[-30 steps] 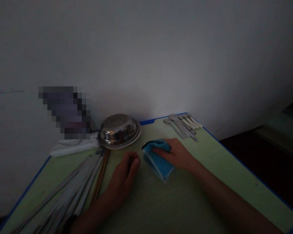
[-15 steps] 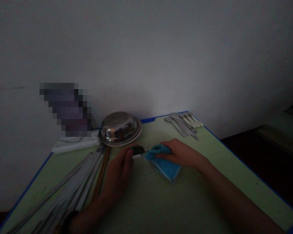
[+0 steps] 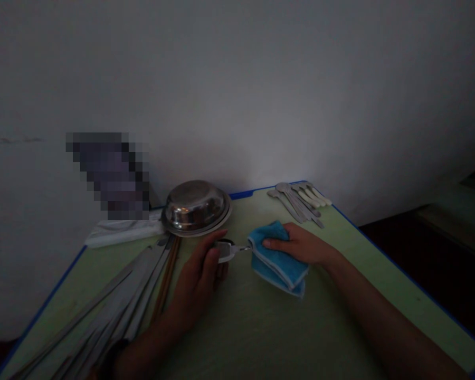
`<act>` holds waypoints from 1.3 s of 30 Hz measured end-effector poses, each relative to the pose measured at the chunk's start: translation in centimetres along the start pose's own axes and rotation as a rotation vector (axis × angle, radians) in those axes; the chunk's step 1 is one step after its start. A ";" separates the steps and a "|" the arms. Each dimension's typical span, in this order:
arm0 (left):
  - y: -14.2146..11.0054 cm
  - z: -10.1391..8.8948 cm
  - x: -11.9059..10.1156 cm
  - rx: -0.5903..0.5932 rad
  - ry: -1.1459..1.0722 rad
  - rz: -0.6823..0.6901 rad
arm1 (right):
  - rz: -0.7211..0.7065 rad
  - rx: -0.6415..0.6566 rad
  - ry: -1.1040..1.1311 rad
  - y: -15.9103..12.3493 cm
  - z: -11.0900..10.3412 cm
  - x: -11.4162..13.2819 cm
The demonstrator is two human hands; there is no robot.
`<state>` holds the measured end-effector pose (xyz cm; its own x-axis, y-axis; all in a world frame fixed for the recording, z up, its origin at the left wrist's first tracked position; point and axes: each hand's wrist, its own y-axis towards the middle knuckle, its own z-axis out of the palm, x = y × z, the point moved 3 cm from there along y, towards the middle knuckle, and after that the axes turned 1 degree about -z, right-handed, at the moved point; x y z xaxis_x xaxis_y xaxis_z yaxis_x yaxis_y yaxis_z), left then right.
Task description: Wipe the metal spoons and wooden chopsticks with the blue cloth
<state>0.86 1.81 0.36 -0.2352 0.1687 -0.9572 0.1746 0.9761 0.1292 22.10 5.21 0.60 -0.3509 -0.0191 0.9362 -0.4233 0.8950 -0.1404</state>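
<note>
My left hand (image 3: 203, 269) grips a shiny metal spoon (image 3: 225, 252) by its broad bowl, thumb on the near side. The spoon's thin neck points right, toward a blue cloth (image 3: 279, 258). My right hand (image 3: 301, 244) is closed on this folded cloth, thumb on top, with its lower corners hanging loose. The spoon's far end meets the left edge of the cloth; whether the handle goes on inside the folds is hidden.
An upturned metal bowl (image 3: 196, 206) stands by the wall. Several spoons and forks (image 3: 298, 203) lie at the back right. Long flat metal utensils (image 3: 119, 295) and brown chopsticks (image 3: 168, 277) lie left. A pixelated upright object (image 3: 111, 177) stands behind a white packet (image 3: 122, 232).
My right hand and the cloth have shifted right, and the cloth shows more of its folded face. The spoon has turned in my left hand, exposing more of its neck.
</note>
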 end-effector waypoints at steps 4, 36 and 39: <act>-0.1 0.0 0.1 0.096 0.035 0.075 | 0.067 0.043 0.148 -0.1 0.6 0.0; 0.1 0.4 0.0 0.100 0.192 0.053 | -0.006 0.120 -0.055 -0.4 0.1 0.6; 0.0 0.3 0.1 0.137 0.258 0.117 | 0.033 0.127 -0.021 -0.4 -0.3 0.4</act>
<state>1.17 1.74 0.20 -0.4380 0.3249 -0.8382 0.3380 0.9235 0.1814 22.37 4.96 1.13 -0.3834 -0.0012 0.9236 -0.5131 0.8318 -0.2120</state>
